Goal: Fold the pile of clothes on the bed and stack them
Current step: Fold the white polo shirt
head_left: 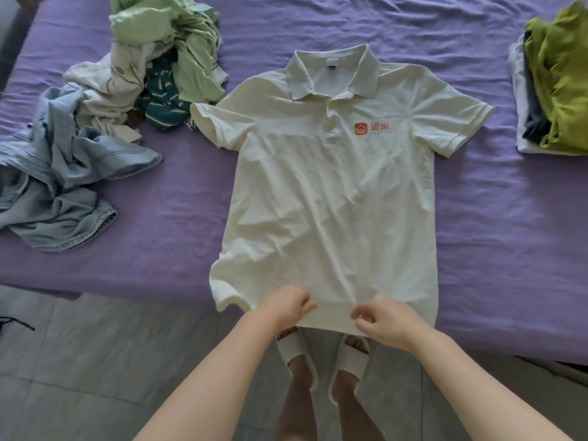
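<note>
A bed [477, 224] under a wrinkled purple sheet fills my view, grey floor tiles [95, 361] below its near edge. My cream polo shirt [331, 198] lies face up at the centre, collar toward 12 o'clock, both sleeves spread, an orange logo on the chest, its hem hanging over the bed's edge. At 10 o'clock sits the unfolded pile [143, 74]: pale green, cream and teal-striped pieces, with a crumpled blue denim garment [63, 176] at 9 o'clock. At 2 o'clock the folded stack [553, 90] carries an olive-green piece on top.

Both my arms reach forward to the hem. My left hand [288, 305] pinches the fabric with curled fingers; my right hand [386, 323] grips the hem just beside it, fingers bent.

The stack is cut off by the frame's right edge. My feet in white slippers [346, 358] show partly below the hem.
</note>
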